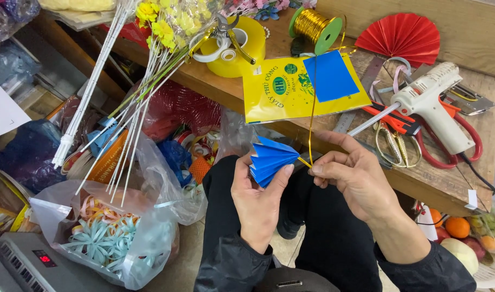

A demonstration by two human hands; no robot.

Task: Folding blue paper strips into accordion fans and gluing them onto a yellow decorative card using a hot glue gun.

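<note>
Blue pleated paper fan (270,158), folded accordion-style, pinched at its gathered end between thumb and fingers of left hand (256,196), held above the lap in front of the wooden workbench edge (420,186). Thin gold metallic wire (312,116) running down from green spool of gold wire (314,25) on the bench, nipped at the fan's waist by right hand (351,176), thumb and forefinger closed narrowly on it.

Likely trouble: pleats springing apart if the left pinch eases; thin paper tearing where wire bites in too hard; wire kinking or slipping off the gathered end. Spool possibly dragged off the bench by tension on the strand. White glue gun (432,103) lying just beyond, nozzle aimed toward the right hand, close enough to brush and perhaps burn if hot. Red-handled scissors (404,141) beside it, near the edge.
</note>
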